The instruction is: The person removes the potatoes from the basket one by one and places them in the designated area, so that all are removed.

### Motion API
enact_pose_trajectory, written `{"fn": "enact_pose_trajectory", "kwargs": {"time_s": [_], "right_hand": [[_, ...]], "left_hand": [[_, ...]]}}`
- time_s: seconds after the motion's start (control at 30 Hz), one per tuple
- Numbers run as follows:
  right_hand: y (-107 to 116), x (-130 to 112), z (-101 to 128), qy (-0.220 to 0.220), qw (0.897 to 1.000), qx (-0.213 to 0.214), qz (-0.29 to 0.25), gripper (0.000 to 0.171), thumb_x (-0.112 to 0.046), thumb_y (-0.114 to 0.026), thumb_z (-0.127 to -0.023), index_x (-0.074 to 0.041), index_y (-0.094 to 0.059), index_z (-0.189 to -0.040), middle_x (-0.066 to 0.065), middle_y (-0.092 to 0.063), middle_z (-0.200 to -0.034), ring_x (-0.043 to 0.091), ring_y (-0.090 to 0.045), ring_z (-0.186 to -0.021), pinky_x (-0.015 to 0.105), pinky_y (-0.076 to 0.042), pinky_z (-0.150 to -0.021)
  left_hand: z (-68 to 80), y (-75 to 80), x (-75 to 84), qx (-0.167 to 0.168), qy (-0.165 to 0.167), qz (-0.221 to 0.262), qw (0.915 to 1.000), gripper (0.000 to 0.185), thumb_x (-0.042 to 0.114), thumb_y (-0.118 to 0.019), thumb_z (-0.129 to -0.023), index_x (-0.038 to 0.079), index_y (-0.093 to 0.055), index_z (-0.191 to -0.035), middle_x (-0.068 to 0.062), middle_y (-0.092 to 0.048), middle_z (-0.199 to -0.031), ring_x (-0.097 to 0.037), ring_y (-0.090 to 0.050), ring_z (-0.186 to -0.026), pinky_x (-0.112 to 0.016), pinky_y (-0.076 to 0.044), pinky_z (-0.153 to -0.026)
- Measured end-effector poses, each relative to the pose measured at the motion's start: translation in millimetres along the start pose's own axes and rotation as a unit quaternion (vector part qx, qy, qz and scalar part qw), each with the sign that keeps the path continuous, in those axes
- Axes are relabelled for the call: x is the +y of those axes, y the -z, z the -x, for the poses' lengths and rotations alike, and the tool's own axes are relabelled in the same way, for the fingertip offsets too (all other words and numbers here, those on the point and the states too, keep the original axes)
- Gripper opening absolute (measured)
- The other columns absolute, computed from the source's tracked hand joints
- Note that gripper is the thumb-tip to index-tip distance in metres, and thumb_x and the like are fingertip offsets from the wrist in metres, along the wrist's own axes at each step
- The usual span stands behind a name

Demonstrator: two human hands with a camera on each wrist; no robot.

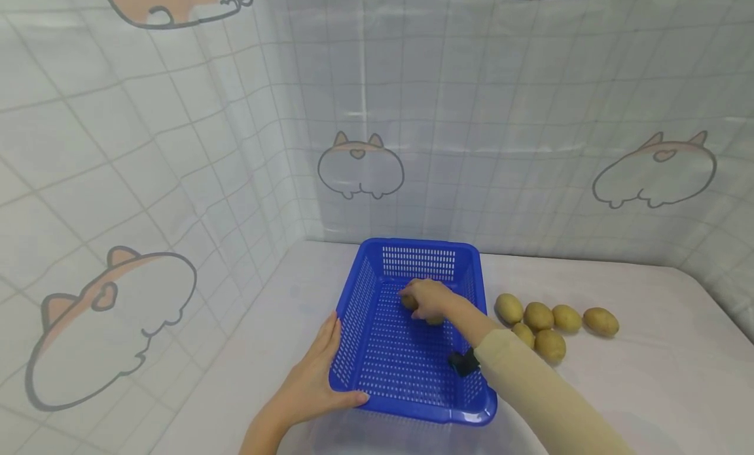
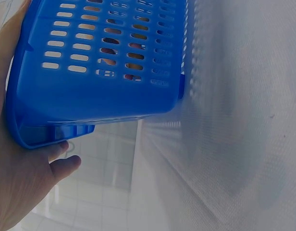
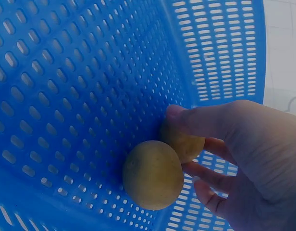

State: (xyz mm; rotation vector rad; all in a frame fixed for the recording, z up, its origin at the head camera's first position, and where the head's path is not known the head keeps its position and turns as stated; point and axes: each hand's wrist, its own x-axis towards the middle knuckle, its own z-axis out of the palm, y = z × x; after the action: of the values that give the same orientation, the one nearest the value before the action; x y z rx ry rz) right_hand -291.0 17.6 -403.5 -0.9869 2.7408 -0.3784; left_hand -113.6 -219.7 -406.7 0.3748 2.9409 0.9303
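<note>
At frame centre, our right hand (image 1: 429, 299) curls its fingers (image 3: 205, 175) round two potatoes (image 3: 153, 174) inside the blue basket (image 1: 377, 350). Our left hand (image 1: 312, 376), lower left, grips the basket's near corner with curled fingers.

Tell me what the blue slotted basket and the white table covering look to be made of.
Blue slotted basket: apparently moulded plastic, glossy, with uniform punched slots and rounded rim. White table covering: likely thin fabric or plastic sheet; soft wrinkles show, and its weave-like texture in the left wrist view leaves it open.
</note>
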Motion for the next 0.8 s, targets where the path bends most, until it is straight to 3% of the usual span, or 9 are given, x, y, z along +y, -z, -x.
{"fn": "enact_pose_trajectory", "kwargs": {"time_s": [0.13,0.3,0.53,0.8], "right_hand": [[-0.5,-0.6,0.2,0.003,1.000,-0.011,-0.005,0.051,-0.014,-0.077,-0.081,-0.014,-0.061,-0.130,0.008,-0.057,-0.130,0.028,-0.056,-0.114,0.045,-0.047,-0.096],[-2.7,-0.3,-0.9,0.017,0.999,-0.025,-0.021,0.046,-0.016,-0.079,-0.080,-0.016,-0.064,-0.124,0.003,-0.063,-0.114,0.020,-0.058,-0.102,0.037,-0.049,-0.086],[-3.3,-0.4,-1.7,0.041,0.999,-0.026,0.007,0.038,-0.017,-0.080,-0.078,-0.019,-0.067,-0.113,-0.005,-0.061,-0.100,0.013,-0.055,-0.088,0.031,-0.049,-0.075],[3.6,-5.4,-4.2,0.069,0.997,0.038,0.011,0.048,-0.021,-0.083,-0.075,-0.012,-0.065,-0.118,-0.003,-0.060,-0.106,0.013,-0.058,-0.089,0.027,-0.051,-0.074]], "left_hand": [[0.0,0.4,0.8,-0.002,0.003,0.001,1.0000,0.127,0.061,-0.076,-0.070,0.000,-0.003,-0.153,-0.010,0.009,-0.160,-0.031,-0.003,-0.145,-0.058,-0.023,-0.109],[0.1,0.6,1.0,-0.004,0.004,0.003,1.0000,0.126,0.061,-0.076,-0.070,0.001,-0.003,-0.153,-0.010,0.009,-0.160,-0.031,-0.003,-0.145,-0.058,-0.023,-0.110],[0.5,1.5,1.7,-0.003,0.005,0.006,1.0000,0.126,0.061,-0.076,-0.070,0.000,-0.003,-0.153,-0.009,0.008,-0.160,-0.031,-0.003,-0.145,-0.058,-0.023,-0.110],[1.1,1.8,2.7,-0.003,0.003,0.008,1.0000,0.126,0.061,-0.076,-0.070,-0.001,-0.003,-0.152,-0.010,0.009,-0.160,-0.031,-0.003,-0.145,-0.058,-0.023,-0.109]]}}
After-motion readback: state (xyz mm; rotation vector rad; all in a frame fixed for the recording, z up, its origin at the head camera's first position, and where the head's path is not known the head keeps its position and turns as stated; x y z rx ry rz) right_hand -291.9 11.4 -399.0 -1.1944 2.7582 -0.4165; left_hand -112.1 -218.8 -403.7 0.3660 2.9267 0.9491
